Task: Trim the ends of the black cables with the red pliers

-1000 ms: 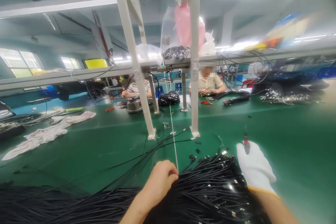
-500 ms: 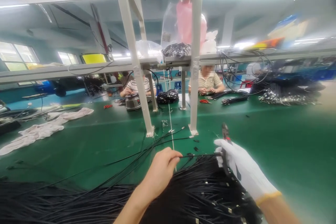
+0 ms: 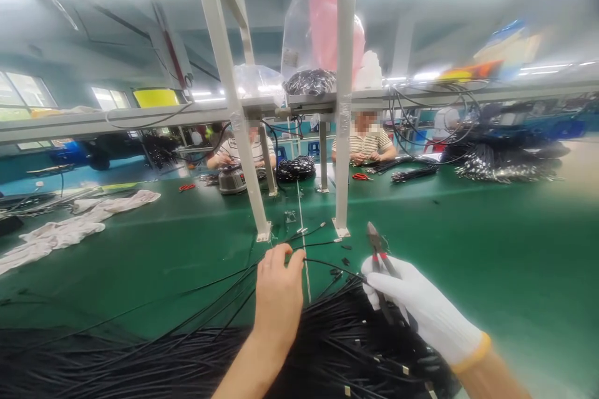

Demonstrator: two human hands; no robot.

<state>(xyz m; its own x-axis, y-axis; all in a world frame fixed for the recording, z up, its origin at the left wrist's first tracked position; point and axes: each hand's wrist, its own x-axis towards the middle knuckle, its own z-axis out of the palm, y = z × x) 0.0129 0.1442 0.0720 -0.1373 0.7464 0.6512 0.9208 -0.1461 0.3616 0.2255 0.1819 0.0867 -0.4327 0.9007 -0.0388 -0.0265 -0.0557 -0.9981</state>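
My bare left hand (image 3: 279,290) is over the near part of the green table, its fingers bent round a thin black cable (image 3: 330,264). The cable bows slightly from my left thumb to the fingertips of my right hand (image 3: 414,299), which wears a white glove with a yellow cuff. In that glove is a pair of diagonal cutters (image 3: 374,238) with red marks and dark handles, jaws pointing up and away. Below both hands spreads a large heap of black cables (image 3: 187,361), several with small metal ends. Small black bits (image 3: 345,261) lie just beyond the heap.
Two white rack posts (image 3: 345,187) stand on the green table (image 3: 491,249) ahead. A crumpled white cloth (image 3: 75,224) lies at left. Farther off are red-handled scissors (image 3: 361,177), a coil of cables (image 3: 296,168) and two people seated across the table.
My left hand has moved left and slightly up, and turned. The cable between my hands went from straight to slightly bowed. My right hand shifted left, tilting the cutters leftward.
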